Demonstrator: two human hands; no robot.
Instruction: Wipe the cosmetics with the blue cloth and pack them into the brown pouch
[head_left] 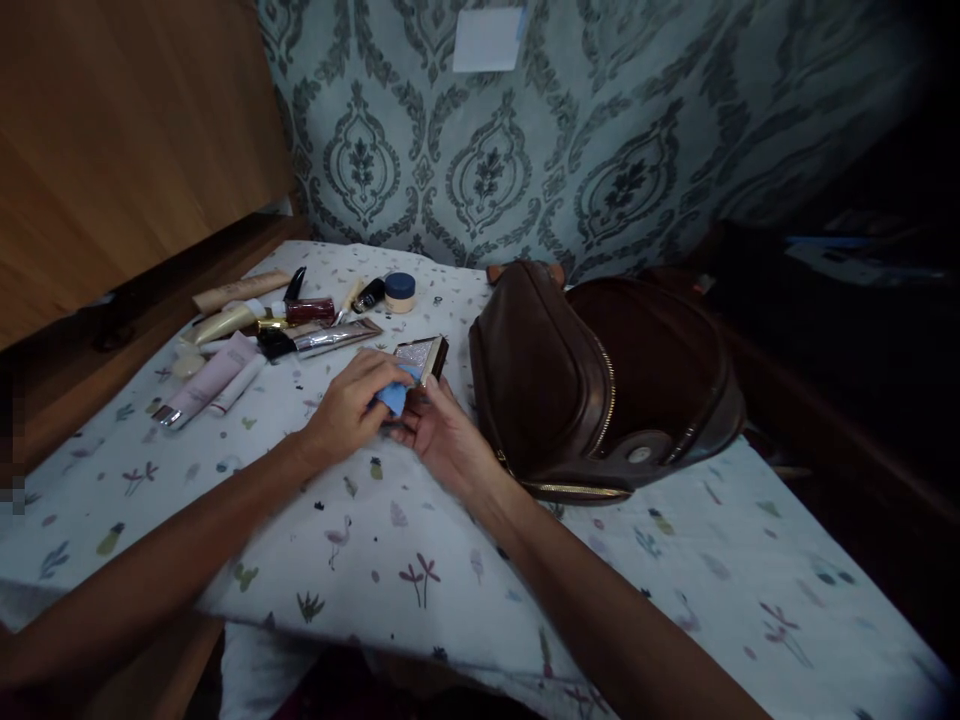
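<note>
In the middle of the table, my left hand is closed with its fingers pinched on a crumpled light blue cloth. Right beside it, my right hand grips a small rectangular makeup compact by its near edge, thumb on top. The compact has a glittery silver face and a dark, shiny rim. The cloth lies against the compact's near side, and part of it is hidden behind the fingers. To the right of my right hand stands a dark brown leather bag with gold zippers, its top unzipped.
Several makeup tubes and bottles, among them a pink tube and a silver tube, lie at the left. A blue-lidded jar stands behind. A patterned cloth covers the table. Wooden furniture borders the left; a patterned wall rises behind.
</note>
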